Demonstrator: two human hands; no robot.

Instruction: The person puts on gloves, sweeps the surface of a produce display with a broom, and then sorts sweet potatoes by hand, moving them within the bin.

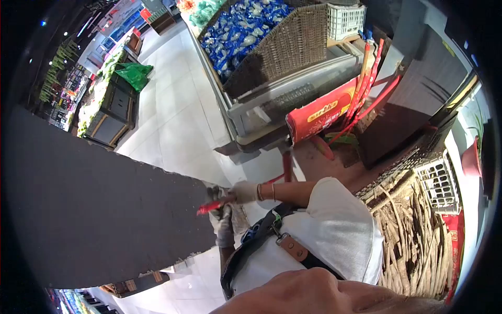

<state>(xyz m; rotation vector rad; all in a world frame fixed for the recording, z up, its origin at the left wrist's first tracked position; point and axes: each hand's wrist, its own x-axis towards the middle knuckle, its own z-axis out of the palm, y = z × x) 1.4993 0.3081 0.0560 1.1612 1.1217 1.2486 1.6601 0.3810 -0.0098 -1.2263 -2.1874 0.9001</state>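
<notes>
My right hand (244, 192), in a pale glove with bracelets at the wrist, is closed around a slim red tool (209, 206) that points left. Just below it, my left hand (225, 230), also gloved, has its fingers curled in close to the tool. What the left fingers hold I cannot tell. Beside the gloves, toward my body, a brownish, rough-looking piece (240, 219) shows in part. Both hands are at the near edge of a large dark grey panel (115, 204), in front of my white shirt and a dark strap.
A wicker basket (293, 44) of blue-wrapped pieces stands on a counter. Near it are a red printed box (320, 116) and red poles (366, 78). Long brown sticks (413, 251) fill a bin beside a white crate (440, 183). A green bag (134, 76) lies across the tiled aisle (175, 99).
</notes>
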